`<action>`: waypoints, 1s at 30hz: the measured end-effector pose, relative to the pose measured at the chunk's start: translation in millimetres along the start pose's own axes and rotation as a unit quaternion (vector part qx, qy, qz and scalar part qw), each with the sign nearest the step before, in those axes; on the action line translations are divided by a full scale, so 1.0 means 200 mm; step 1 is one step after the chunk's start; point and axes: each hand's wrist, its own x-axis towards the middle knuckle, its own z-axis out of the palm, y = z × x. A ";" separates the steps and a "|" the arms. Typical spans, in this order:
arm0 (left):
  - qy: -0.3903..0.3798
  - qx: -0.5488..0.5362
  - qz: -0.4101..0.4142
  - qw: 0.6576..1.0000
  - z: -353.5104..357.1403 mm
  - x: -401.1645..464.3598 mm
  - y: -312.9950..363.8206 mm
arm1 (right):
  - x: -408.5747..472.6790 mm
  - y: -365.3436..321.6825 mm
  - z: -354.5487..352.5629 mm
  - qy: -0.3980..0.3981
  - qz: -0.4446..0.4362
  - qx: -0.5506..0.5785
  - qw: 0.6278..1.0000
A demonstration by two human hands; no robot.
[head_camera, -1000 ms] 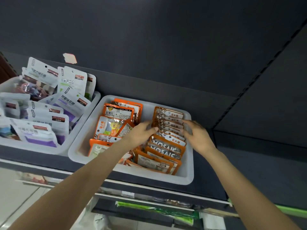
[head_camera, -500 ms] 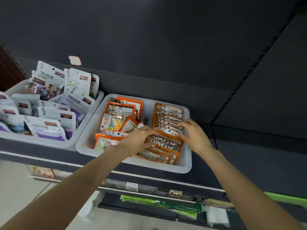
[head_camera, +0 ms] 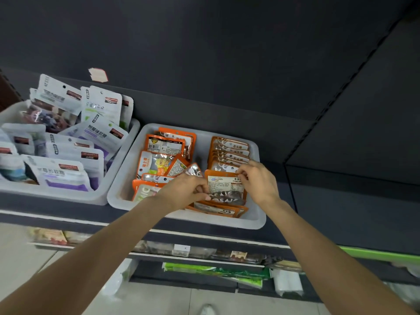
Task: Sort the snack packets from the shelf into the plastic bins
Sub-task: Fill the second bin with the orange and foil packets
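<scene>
Packet in your hands: an orange snack packet (head_camera: pixel 225 183) with a white printed label panel and a dark clear window lettered "MOSAIC"; it stands upright in the right-hand row of the bin, in front of the filed packets.
Left hand (head_camera: pixel 181 192): your fingers curl round the packet's left edge, thumb at the front.
Right hand (head_camera: pixel 256 178): your fingers pinch the packet's top right corner.
White bin (head_camera: pixel 261 220): pale plastic, holding two groups of orange packets, a neat filed row (head_camera: pixel 229 151) on the right and a looser pile (head_camera: pixel 162 160) on the left, some lying tilted.
Second bin (head_camera: pixel 113 178): just beside it on the left, touching or nearly so, filled with white pouches (head_camera: pixel 68 176) bearing purple and green bands, many leaning.
Shelf (head_camera: pixel 341 214): dark grey, with a dark back panel above and a pale edge strip along the front.
Below: lower shelves with green packages (head_camera: pixel 216 270), and a pale tiled floor (head_camera: pixel 20 260).
</scene>
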 end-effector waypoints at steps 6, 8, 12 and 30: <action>0.064 -0.101 -0.045 0.992 -0.03 0.07 0.05 | -0.01 0.02 -0.02 -0.009 0.053 0.076 0.996; 0.080 -0.096 -0.039 0.991 -0.02 0.11 0.06 | 0.00 0.02 -0.05 0.014 0.079 0.103 0.991; 0.109 -0.112 -0.011 0.988 -0.02 0.16 0.12 | 0.06 0.02 -0.15 0.075 0.129 0.151 0.977; 0.033 -0.214 0.030 0.976 -0.03 0.26 0.09 | 0.05 0.03 -0.10 -0.056 0.066 0.250 0.964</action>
